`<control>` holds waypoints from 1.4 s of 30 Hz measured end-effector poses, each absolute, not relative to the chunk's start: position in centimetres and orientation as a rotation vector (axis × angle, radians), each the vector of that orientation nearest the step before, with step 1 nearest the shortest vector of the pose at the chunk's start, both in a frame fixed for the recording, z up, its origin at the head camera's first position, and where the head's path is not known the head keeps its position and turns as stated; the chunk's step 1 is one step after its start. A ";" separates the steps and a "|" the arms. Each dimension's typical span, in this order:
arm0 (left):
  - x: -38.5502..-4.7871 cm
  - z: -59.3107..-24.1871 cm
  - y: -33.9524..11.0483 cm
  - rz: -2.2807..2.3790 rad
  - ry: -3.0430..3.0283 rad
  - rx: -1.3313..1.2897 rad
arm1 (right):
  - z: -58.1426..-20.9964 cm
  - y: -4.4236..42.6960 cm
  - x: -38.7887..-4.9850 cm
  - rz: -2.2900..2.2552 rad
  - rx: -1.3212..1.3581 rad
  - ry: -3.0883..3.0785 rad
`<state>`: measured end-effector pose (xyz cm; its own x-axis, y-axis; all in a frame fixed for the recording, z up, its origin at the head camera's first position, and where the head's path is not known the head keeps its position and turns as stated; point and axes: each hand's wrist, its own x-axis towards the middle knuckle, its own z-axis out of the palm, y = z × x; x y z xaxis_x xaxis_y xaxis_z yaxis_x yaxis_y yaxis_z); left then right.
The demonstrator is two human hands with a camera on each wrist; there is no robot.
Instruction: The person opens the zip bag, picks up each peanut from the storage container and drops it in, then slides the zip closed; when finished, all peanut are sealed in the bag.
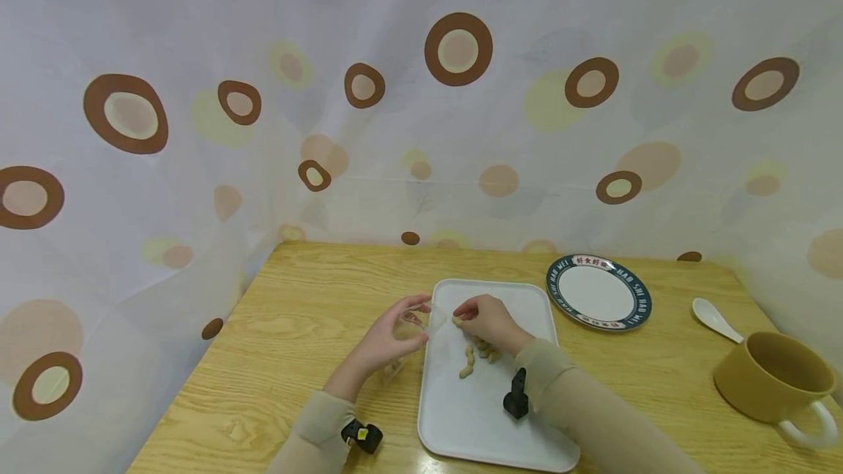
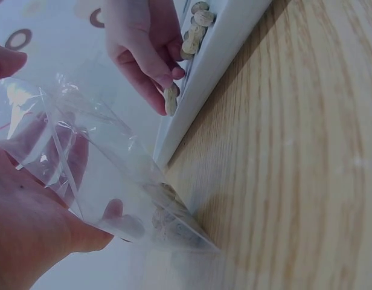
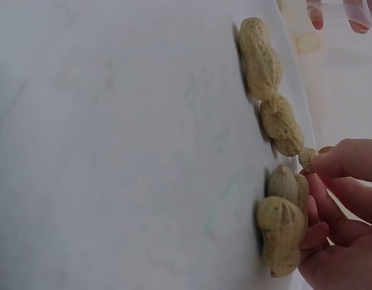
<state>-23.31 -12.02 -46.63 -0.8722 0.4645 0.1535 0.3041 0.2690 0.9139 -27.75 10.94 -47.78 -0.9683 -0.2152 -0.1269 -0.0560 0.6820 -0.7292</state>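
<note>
A clear plastic bag is held by my left hand, its mouth spread between the thumb and fingers beside the tray's left edge. Some peanuts lie in the bag's bottom corner, blurred by the film. Between thumb and fingertips, my right hand pinches a peanut just above the white tray. Several unshelled peanuts rest on the tray under and beside that hand. The right wrist view shows peanuts close to the right fingers.
A plate with a dark lettered rim lies right of the tray. Farther right are a white spoon and a yellow mug with a white handle. A patterned curtain hangs behind the wooden table.
</note>
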 end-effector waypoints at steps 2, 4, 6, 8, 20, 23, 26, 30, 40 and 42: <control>-23.3 -46.6 -12.0 1.666 2.382 0.725 | -47.6 11.2 -27.7 -1.182 -0.208 2.679; -23.2 -46.5 -11.9 1.664 2.384 0.718 | -47.3 11.3 -27.7 -1.217 -0.194 2.666; -23.2 -46.5 -11.9 1.664 2.386 0.707 | -46.8 11.5 -27.7 -1.256 -0.188 2.650; -23.2 -46.4 -11.8 1.664 2.381 0.702 | -46.2 11.5 -27.6 -1.298 -0.185 2.634; -23.1 -46.4 -11.8 1.663 2.371 0.692 | -42.6 10.9 -26.0 -1.508 -0.258 2.519; -23.1 -46.3 -11.7 1.665 2.365 0.688 | -42.0 10.8 -25.5 -1.538 -0.272 2.500; -23.1 -46.2 -11.6 1.662 2.364 0.697 | -41.3 10.5 -25.1 -1.556 -0.298 2.493; -23.2 -45.9 -11.5 1.654 2.384 0.719 | -40.5 10.3 -24.5 -1.562 -0.396 2.495; -23.2 -45.6 -11.4 1.639 2.384 0.704 | -39.6 9.7 -23.7 -1.540 -0.530 2.494; -23.3 -45.8 -11.3 1.640 2.381 0.706 | -39.5 9.7 -23.6 -1.535 -0.526 2.492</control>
